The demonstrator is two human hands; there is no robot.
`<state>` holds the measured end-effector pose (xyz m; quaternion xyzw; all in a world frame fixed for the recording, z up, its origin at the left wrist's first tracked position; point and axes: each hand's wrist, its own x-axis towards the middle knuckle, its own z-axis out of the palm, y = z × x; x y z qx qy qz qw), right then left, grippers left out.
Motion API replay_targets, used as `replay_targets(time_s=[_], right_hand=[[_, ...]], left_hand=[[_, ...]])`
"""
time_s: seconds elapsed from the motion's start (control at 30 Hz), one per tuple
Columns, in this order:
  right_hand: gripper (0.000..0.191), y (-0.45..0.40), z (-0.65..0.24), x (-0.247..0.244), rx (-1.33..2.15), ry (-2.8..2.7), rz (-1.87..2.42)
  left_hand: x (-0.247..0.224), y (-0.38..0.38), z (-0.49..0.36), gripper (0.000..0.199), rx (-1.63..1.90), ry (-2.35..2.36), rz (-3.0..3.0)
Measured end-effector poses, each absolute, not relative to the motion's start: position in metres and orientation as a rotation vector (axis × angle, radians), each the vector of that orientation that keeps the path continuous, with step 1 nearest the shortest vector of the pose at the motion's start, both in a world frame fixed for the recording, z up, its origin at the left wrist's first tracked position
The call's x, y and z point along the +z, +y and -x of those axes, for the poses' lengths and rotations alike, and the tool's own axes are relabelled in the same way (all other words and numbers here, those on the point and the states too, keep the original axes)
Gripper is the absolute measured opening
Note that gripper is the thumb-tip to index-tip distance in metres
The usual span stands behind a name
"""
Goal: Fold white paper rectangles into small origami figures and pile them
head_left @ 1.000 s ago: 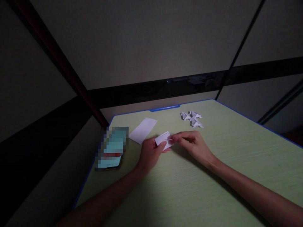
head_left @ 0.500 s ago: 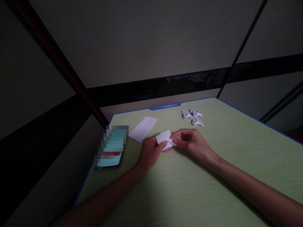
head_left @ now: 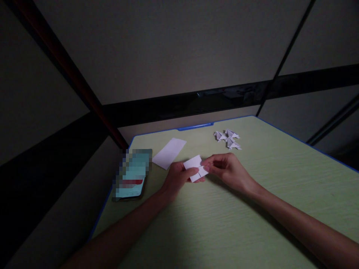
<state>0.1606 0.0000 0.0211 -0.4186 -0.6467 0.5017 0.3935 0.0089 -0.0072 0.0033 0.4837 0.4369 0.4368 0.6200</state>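
Note:
A small folded white paper [head_left: 193, 162] is held above the table between both hands. My left hand [head_left: 176, 177] grips it from the left, thumb on top and fingers underneath. At its right edge, my right hand [head_left: 224, 166] pinches a folded part between thumb and forefinger. A dark crease or gap runs across the lower right of the paper. Beyond the right hand lie three folded paper figures [head_left: 232, 142], close together on the tabletop. A flat white sheet of paper [head_left: 169, 152] rests behind my left hand.
The light green table [head_left: 269, 160] has a blue rim. A phone [head_left: 137, 172] with a lit, partly pixelated screen lies at the left edge. Along the far edge is a blue strip [head_left: 196, 126]. Panelled doors [head_left: 179, 56] stand close behind the table.
The flap at the paper's right side now lies flatter, with its slanted folds out of sight. My left thumb has shifted slightly over the paper. Both hands keep their grip.

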Motion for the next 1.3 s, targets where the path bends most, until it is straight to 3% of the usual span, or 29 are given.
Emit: replay_targets(time_s=[0.7, 0.9, 1.03, 1.3], right_hand=[[0.024, 0.003, -0.159, 0.017, 1.394, -1.393, 1.098], [0.017, 0.001, -0.158, 0.017, 1.616, -1.353, 1.086], [0.027, 0.000, -0.157, 0.020, 1.703, -1.451, 1.068], [0.023, 0.001, -0.158, 0.015, 1.546, -1.620, 0.990]], left_hand=[[0.011, -0.014, -0.012, 0.018, 1.018, 1.135, -1.257], [0.013, -0.016, -0.013, 0.017, 1.065, 1.178, -1.287], [0.014, -0.017, -0.013, 0.016, 1.119, 1.199, -1.304], [0.013, -0.015, -0.014, 0.018, 1.098, 1.196, -1.338]])
